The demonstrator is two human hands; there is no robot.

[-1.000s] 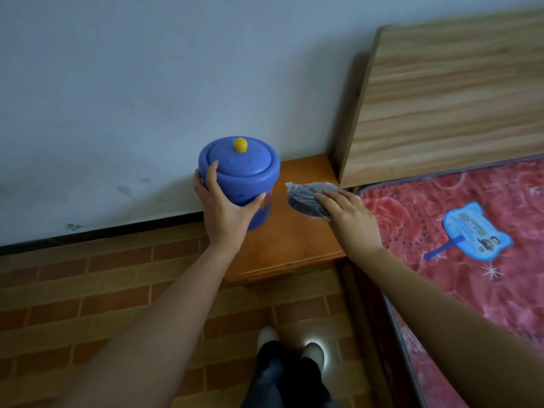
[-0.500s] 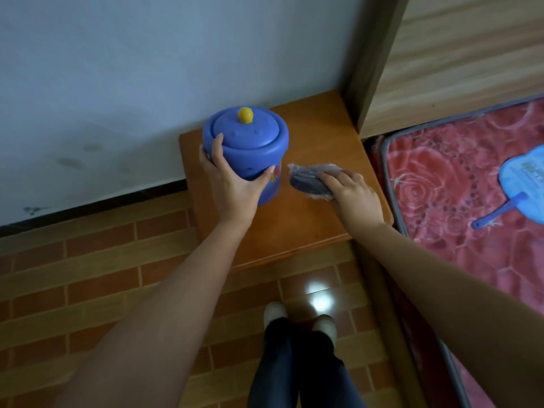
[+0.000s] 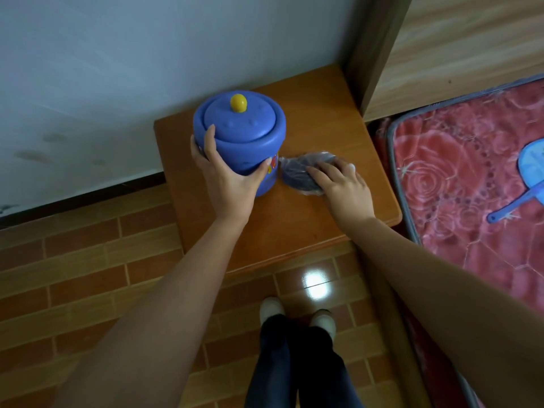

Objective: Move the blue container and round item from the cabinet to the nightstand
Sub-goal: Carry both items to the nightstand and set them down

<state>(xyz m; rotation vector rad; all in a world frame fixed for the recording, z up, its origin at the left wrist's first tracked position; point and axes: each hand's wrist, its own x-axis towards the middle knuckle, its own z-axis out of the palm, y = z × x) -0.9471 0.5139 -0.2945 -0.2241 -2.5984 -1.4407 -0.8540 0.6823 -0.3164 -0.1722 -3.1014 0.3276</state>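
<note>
A blue lidded container (image 3: 244, 134) with a yellow knob stands on the orange wooden nightstand (image 3: 321, 219). My left hand (image 3: 226, 184) wraps around its near side. Just to its right lies a dark round item (image 3: 297, 175) wrapped in clear plastic, resting on the nightstand top. My right hand (image 3: 341, 189) lies over the round item's right part with the fingers on it. The container and the round item are almost touching.
A white wall rises behind the nightstand. A wooden headboard (image 3: 459, 51) and a bed with a red flowered cover (image 3: 471, 184) are on the right, with a blue fan (image 3: 527, 178) on it. Brick-pattern floor tiles and my legs are below.
Both hands have come down onto the nightstand with their objects. The view has tilted down, so more of the nightstand top shows.
</note>
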